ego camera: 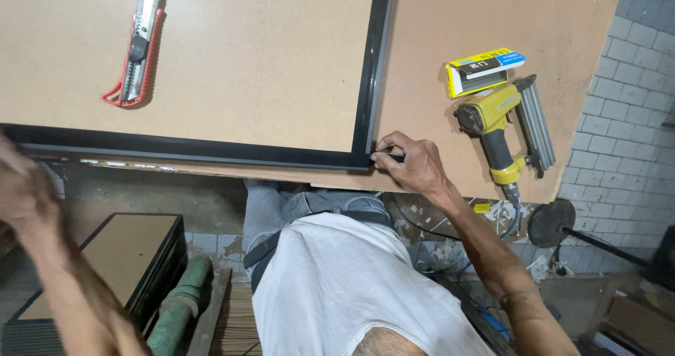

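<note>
Nearest, at the left edge, the left hand [20,187] is raised and blurred, so I cannot tell whether it is open or closed; below it stands a stack of black frames [133,257]. The right hand [415,165] pinches the near right corner of the black picture frame [369,89], which lies backing-side up on the bench [450,18]. Right of it lie 1 yellow nail gun [503,127] and a yellow box [481,69]. Far left, a red utility knife [139,43] rests on the backing.

Brown board worktable [450,18] beside grey tiled floor [626,138], littered below.
</note>
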A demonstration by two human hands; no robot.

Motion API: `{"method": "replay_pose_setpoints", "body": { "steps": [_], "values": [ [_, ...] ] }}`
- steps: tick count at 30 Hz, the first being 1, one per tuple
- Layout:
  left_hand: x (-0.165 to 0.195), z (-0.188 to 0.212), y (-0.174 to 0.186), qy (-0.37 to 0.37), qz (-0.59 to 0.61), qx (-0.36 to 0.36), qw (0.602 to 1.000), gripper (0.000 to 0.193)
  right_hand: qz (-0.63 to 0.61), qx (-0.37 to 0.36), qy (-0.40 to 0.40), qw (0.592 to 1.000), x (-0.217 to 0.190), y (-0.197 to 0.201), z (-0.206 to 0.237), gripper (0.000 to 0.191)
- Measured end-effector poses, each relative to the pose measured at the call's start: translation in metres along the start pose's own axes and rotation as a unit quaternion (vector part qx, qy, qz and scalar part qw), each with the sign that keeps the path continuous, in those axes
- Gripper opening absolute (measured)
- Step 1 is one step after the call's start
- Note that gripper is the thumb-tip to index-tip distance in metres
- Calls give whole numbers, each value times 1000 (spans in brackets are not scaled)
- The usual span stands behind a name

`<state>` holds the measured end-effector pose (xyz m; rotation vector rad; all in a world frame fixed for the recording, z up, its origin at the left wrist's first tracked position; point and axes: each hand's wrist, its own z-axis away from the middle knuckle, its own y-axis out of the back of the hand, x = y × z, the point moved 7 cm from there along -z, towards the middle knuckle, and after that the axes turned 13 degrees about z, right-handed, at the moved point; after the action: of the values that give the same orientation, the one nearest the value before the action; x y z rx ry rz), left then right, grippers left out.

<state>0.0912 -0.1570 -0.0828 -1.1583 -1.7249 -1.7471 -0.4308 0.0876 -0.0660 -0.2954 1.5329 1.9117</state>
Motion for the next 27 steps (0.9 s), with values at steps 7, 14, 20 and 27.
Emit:
{"method": "replay_pose_setpoints", "body": {
  "steps": [7, 14, 20, 27],
  "values": [
    [170, 95, -222, -264, -92, -101, 955, 64, 134, 8, -45, 990, 7, -14, 1, 17],
    [225, 158, -319, -371, -30, -226, 900, 58, 51, 50, -45, 996, 26, -9, 2, 24],
    [168, 104, -224, -281, -165, -89, 941, 70, -47, 31, -110, 992, 42, -11, 7, 43],
    [26, 71, -31, -113, -92, 170, 975, 39, -222, 253, 13, 942, -27, 176, 84, 41]
  ]
}}
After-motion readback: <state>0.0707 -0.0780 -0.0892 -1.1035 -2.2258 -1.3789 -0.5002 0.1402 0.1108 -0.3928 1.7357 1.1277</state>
